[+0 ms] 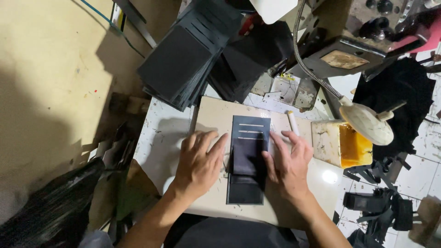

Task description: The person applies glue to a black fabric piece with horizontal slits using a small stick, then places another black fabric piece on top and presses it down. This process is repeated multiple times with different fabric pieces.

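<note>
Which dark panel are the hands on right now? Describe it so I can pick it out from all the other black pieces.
Find the beige board on the white table. The panel lies flat in its middle, long side running away from the person, with the left hand and right hand pressing its two edges. Unlike the stack behind, it lies alone and shows three pale slots near its far end.

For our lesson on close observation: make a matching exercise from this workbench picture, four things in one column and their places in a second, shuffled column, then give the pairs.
Things
1. dark slotted panel
2. stack of dark sheets
3. yellow-stained tub
4. lamp head

Places
A. on a flexible neck, above the tub
B. far left of the bench, fanned out
C. between the left hand and right hand, on the beige board
D. right of the board

Pairs: 1-C, 2-B, 3-D, 4-A
</note>
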